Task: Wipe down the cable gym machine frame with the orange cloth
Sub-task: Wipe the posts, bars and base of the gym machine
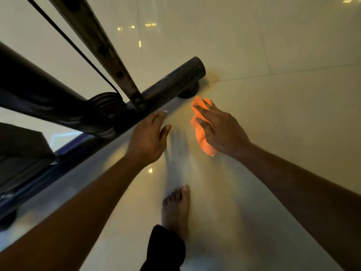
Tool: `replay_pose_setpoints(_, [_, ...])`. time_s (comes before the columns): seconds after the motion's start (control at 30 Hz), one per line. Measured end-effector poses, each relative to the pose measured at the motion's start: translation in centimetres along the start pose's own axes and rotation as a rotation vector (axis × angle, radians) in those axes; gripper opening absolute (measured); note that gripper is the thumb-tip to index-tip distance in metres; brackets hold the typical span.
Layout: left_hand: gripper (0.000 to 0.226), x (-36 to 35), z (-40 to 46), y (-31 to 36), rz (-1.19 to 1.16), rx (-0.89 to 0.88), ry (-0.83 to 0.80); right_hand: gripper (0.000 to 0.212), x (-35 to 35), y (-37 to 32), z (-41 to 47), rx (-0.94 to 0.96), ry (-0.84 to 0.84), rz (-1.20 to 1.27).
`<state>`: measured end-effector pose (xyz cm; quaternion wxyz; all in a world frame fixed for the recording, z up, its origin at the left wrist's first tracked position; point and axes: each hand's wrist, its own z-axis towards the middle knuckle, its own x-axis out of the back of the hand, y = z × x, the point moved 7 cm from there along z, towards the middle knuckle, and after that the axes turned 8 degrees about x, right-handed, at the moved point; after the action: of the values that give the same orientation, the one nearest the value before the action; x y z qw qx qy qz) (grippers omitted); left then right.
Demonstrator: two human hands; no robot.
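Orange cloth (pixel 202 130) is bunched and crumpled, glowing bright against the pale floor, hanging just off the end of the frame, apart from it. The machine frame (pixel 172 83) is dark, a speckled round base tube lying low along the floor, its blunt end nearest the cloth, a flat strut slanting up from it.

A glossy cream tiled floor (pixel 273 45) fills the frame, with thin grout lines crossing at the upper right. The machine's dark base tube (pixel 172 83) runs from the lower left to the centre, standing on a round black foot (pixel 188 92). A bare foot (pixel 176 208) stands at the lower centre.
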<state>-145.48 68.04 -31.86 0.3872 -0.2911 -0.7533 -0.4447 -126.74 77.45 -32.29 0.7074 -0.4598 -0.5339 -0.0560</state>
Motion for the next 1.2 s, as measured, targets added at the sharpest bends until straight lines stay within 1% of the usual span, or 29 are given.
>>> replay_pose_setpoints(0.07, [0.056, 4.5, -5.4, 2.4, 0.007, 0.019, -0.035, 0.053, 4.3, -4.6, -3.0, -0.006, 0.001, 0.023])
replay_pose_setpoints(0.17, [0.056, 11.8, -12.0, 6.3, 0.008, 0.025, -0.06, 0.053, 11.0, -11.8, -6.4, 0.007, -0.043, 0.046])
replay_pose_setpoints(0.27, [0.057, 21.6, -18.6, 11.0, 0.027, 0.039, -0.034, 0.05, 19.5, -19.8, -8.7, 0.02, -0.074, 0.066])
replay_pose_setpoints(0.4, [0.055, 36.9, -28.1, 17.1, 0.054, 0.011, 0.042, 0.05, 32.7, -32.5, -11.1, 0.119, -0.027, 0.05])
replay_pose_setpoints(0.6, [0.056, 58.6, -39.8, 22.6, 0.126, -0.007, 0.231, 0.051, 48.5, -51.5, -11.7, 0.286, 0.019, 0.027])
replay_pose_setpoints(0.77, [0.057, 76.0, -48.7, 25.4, 0.188, -0.016, 0.405, 0.053, 60.2, -68.4, -9.9, 0.489, 0.091, -0.038])
replay_pose_setpoints(1.0, [0.057, 99.1, -59.0, 26.1, 0.2, -0.031, 0.712, 0.054, 73.8, -91.4, -6.7, 0.82, 0.289, -0.106])
replay_pose_setpoints(1.13, [0.058, 111.4, -65.3, 24.9, 0.201, -0.084, 0.882, 0.047, 80.2, -104.2, -5.9, 0.967, 0.43, -0.115])
replay_pose_setpoints(1.2, [0.059, 116.8, -68.6, 24.2, 0.201, -0.091, 0.933, 0.04, 82.7, -110.0, -5.7, 1.005, 0.49, -0.096])
